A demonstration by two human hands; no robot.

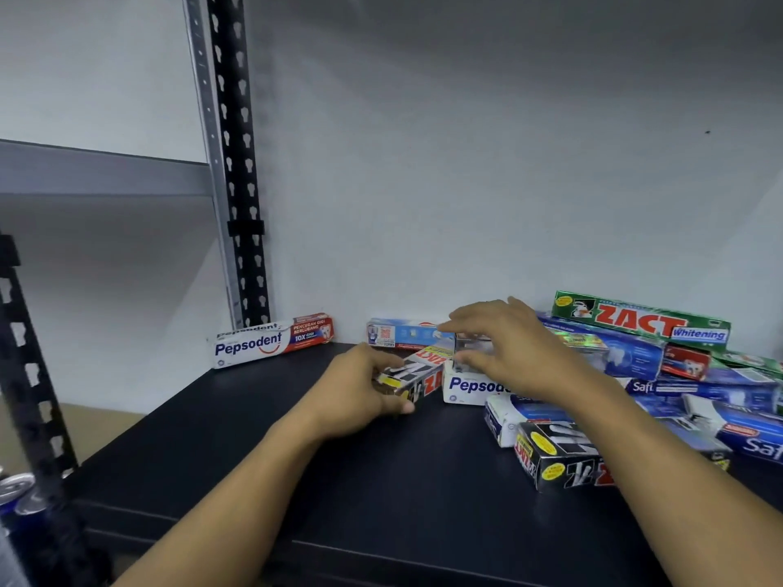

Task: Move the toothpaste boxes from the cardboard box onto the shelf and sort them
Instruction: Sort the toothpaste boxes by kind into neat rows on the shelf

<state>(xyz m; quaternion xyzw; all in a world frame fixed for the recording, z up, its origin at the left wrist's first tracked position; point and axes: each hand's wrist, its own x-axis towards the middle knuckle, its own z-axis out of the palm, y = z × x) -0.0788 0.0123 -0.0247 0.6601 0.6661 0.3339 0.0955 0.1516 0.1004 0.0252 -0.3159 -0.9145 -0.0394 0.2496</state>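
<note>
Looking at this, I'd say the unloading is mostly done: a whole heap of toothpaste boxes (635,366) already sits on the right side of the black shelf (296,480), all jumbled and overlapping. Sorting has barely started though. Only one red-and-white Pepsodent box (271,341) lies neatly against the back wall on the left, with a light blue box (402,332) near it. The left hand (360,391) grips a black Zact box (413,374) by its near end, low over the shelf. The right hand (512,349) pinches a silver-ended box (470,353) between thumb and fingers, just above another Pepsodent box (470,387). The cardboard box isn't in view, so no idea if anything's left in it. A green Zact Whitening box (640,319) tops the heap and could slide if the pile gets tugged. Drink cans (17,493) sit lower left by a black upright (38,374).
</note>
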